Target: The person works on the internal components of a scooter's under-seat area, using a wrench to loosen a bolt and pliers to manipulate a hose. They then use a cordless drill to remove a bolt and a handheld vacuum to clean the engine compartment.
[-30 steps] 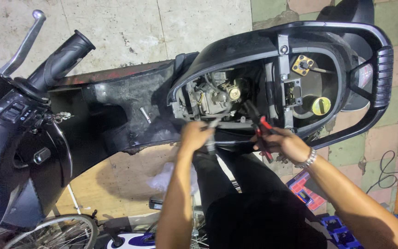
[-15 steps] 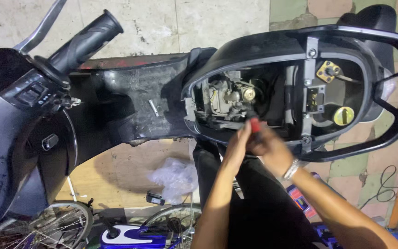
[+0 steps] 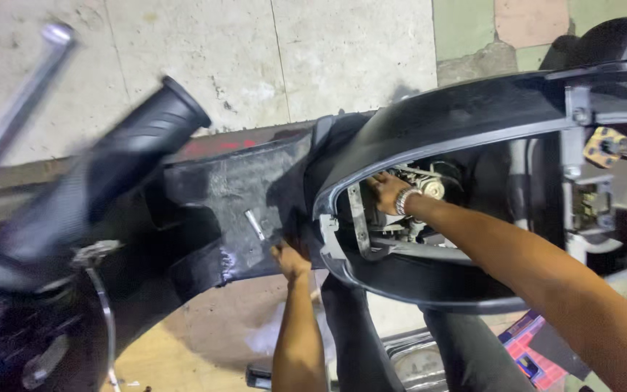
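Scooter, seat bay open: right hand (image 3: 384,192) reaches inside onto the carburetor (image 3: 422,190), grip hidden, cannot tell. Left hand (image 3: 289,260) grips the footboard panel (image 3: 237,196) edge. Step: likely freeing engine fittings; next calls for steady bracing.

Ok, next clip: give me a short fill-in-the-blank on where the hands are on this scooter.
1. The right hand reaches into the open ____ compartment of the scooter.
2. A metal ____ sits on the right wrist.
3. The left hand rests on the edge of the black ____ panel.
4. The handlebar grip is coloured ____.

Missing words: engine; bracelet; floor; black
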